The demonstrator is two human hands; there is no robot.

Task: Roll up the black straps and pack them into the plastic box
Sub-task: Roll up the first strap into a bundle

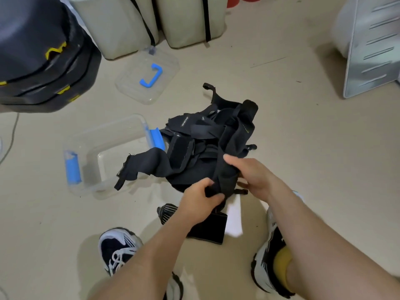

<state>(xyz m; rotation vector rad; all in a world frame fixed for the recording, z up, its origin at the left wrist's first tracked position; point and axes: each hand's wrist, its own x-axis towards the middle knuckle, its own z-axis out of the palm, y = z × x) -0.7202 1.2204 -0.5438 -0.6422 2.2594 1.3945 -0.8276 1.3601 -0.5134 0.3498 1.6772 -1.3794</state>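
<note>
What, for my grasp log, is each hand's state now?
Left hand: closed, gripping the black strap.
Right hand: closed, pinching the same black strap.

Straps [205, 144] on the floor ahead of us, plastic box [104, 128] to their left.
The straps lie heaped before our feet, one end draped across the box's right side. The lid [134, 87] lies beyond the box, in front of two bags [121, 24]. Our left hand [201, 202] and right hand [253, 176] both grip the heap's near edge.
</note>
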